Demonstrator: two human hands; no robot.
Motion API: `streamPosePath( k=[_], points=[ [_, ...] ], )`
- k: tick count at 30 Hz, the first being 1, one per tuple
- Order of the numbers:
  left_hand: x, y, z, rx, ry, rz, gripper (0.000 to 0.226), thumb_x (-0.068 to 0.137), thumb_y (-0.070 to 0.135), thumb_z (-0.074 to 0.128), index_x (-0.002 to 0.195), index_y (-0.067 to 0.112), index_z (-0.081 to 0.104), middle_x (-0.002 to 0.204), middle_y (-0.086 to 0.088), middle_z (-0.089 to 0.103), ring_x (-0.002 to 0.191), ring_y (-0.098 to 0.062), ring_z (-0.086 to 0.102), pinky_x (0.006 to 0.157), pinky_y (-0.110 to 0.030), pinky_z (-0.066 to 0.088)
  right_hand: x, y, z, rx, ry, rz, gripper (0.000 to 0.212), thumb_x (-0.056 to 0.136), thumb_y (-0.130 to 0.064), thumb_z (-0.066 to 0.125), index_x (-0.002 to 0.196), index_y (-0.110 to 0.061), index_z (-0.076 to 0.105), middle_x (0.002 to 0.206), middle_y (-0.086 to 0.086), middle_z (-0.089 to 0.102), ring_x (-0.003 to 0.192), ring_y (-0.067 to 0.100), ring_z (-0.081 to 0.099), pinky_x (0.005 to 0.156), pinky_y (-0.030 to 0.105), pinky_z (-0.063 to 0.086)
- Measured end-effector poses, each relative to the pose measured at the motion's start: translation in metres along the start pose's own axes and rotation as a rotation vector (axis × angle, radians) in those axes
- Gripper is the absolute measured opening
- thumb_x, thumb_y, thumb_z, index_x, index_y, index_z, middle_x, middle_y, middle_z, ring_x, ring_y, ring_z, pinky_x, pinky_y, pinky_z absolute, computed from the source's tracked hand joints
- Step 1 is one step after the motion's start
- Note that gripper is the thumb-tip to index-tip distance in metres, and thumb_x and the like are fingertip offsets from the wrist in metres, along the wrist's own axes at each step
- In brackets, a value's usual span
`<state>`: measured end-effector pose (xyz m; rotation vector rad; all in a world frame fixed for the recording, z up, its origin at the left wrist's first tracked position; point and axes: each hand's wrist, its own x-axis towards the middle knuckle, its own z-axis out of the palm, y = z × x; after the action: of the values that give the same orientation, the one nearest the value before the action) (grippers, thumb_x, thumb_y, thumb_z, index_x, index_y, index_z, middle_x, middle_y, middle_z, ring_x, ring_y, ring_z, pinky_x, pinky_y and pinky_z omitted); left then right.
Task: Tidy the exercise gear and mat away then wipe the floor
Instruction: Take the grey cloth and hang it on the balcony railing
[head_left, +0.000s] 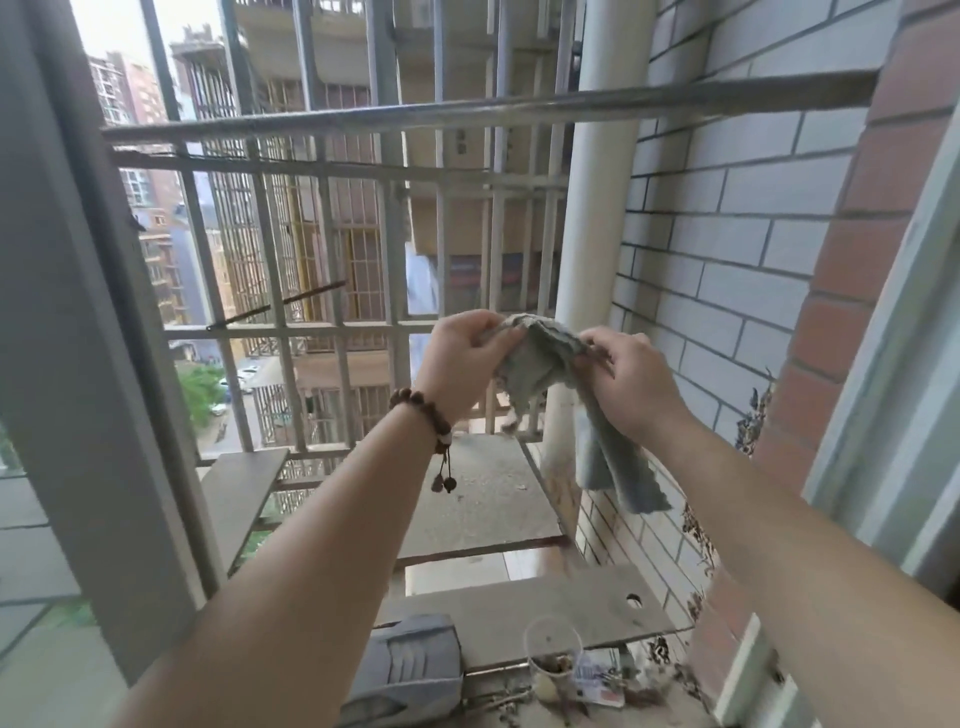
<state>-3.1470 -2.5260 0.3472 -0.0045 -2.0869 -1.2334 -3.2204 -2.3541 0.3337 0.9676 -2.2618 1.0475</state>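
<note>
Both hands, left hand (464, 349) and right hand (631, 382), pinch the grey cloth (545, 358) stretched between them (its tail hanging below the right), under the rail (467, 111).

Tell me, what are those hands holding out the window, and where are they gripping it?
A grey cloth. Both hands pinch its bunched top edge, the left hand at one end, the right hand at the other; the rest hangs loose below.

Crumpled grey-green woven cloth (545, 364), soft and limp. Held in the air between two bare hands, out past the window opening and in front of the metal window grille. Upper part bunched; two loose ends hang down, the longer one ending in a wavy edge.
</note>
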Motion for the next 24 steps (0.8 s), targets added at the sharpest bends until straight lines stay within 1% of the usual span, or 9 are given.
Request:
streamPosePath(
  k=[2,6,8,10,13,16,19,21,24],
  points=[
    [0.006,0.011,0.000,0.000,-0.021,-0.021,0.014,0.090,0.023,0.065,0.089,0.010,0.070,0.082,-0.008,0.069,0.079,-0.021,0.067,0.070,-0.031,0.060,0.003,-0.004,-0.002,0.052,0.019,-0.026,0.025,0.092,-0.033,0.057,0.116,-0.028,0.057,0.103,-0.002,0.059,0.102,0.019,0.051,0.083,0.033,0.042],
    [0.012,0.023,0.001,0.061,-0.130,-0.038,0.014,0.087,0.026,0.069,0.091,0.012,0.072,0.077,0.001,0.068,0.068,-0.005,0.062,0.061,-0.015,0.054,0.011,-0.021,-0.009,0.187,0.023,-0.108,0.046,0.085,-0.032,0.068,0.127,-0.028,0.050,0.107,-0.007,0.054,0.090,0.006,0.055,0.075,0.014,0.042],
    [0.014,0.025,0.000,0.107,-0.158,-0.032,0.015,0.086,0.023,0.069,0.096,0.012,0.071,0.084,-0.002,0.069,0.074,-0.009,0.064,0.066,-0.016,0.055,0.018,-0.026,-0.012,0.192,-0.014,-0.107,0.040,0.084,-0.030,0.069,0.123,-0.026,0.056,0.098,-0.008,0.058,0.082,0.002,0.058,0.070,0.012,0.045],
    [0.017,0.027,-0.004,0.134,-0.156,-0.006,0.016,0.084,0.020,0.072,0.098,0.011,0.071,0.087,-0.004,0.070,0.080,-0.015,0.065,0.074,-0.024,0.057,0.024,-0.029,-0.012,0.224,-0.061,-0.103,0.026,0.084,-0.023,0.070,0.110,-0.023,0.065,0.086,-0.007,0.063,0.072,0.005,0.060,0.066,0.017,0.052],
    [0.020,0.029,-0.010,0.142,-0.150,0.028,0.021,0.081,0.020,0.075,0.099,0.010,0.070,0.091,-0.003,0.070,0.087,-0.016,0.067,0.080,-0.030,0.057,0.029,-0.033,-0.012,0.414,-0.065,-0.047,0.008,0.086,-0.008,0.066,0.093,-0.012,0.069,0.076,0.010,0.068,0.058,0.011,0.061,0.057,0.025,0.056],
    [0.020,0.031,-0.012,0.114,-0.035,0.042,0.027,0.079,0.016,0.076,0.102,0.013,0.063,0.091,-0.001,0.065,0.083,-0.012,0.064,0.074,-0.024,0.055,0.034,-0.035,-0.013,0.515,0.011,0.016,0.005,0.090,-0.008,0.062,0.088,-0.004,0.065,0.067,0.008,0.063,0.051,0.006,0.059,0.052,0.023,0.054],
    [0.014,0.031,-0.012,0.195,0.257,0.225,0.018,0.079,0.018,0.076,0.092,0.014,0.065,0.083,0.004,0.064,0.074,-0.008,0.061,0.069,-0.016,0.051,0.040,-0.036,-0.013,0.591,0.094,0.080,0.008,0.091,-0.009,0.060,0.083,-0.007,0.061,0.065,0.003,0.059,0.051,0.004,0.059,0.049,0.020,0.051],
    [0.006,0.034,-0.006,0.217,0.249,0.281,0.010,0.083,0.020,0.072,0.082,0.012,0.069,0.072,0.006,0.065,0.066,-0.007,0.061,0.065,-0.015,0.050,0.043,-0.037,-0.012,0.639,0.118,0.118,0.010,0.092,-0.009,0.059,0.082,-0.009,0.061,0.072,0.008,0.060,0.057,0.009,0.062,0.050,0.022,0.052],
    [0.002,0.034,0.010,0.287,0.169,0.165,0.029,0.090,0.032,0.064,0.078,0.008,0.073,0.069,-0.004,0.068,0.065,-0.019,0.063,0.064,-0.024,0.054,0.045,-0.038,-0.011,0.657,0.118,0.136,0.012,0.092,-0.009,0.057,0.081,-0.012,0.063,0.081,0.014,0.064,0.072,0.020,0.063,0.065,0.034,0.058]
  ],
)
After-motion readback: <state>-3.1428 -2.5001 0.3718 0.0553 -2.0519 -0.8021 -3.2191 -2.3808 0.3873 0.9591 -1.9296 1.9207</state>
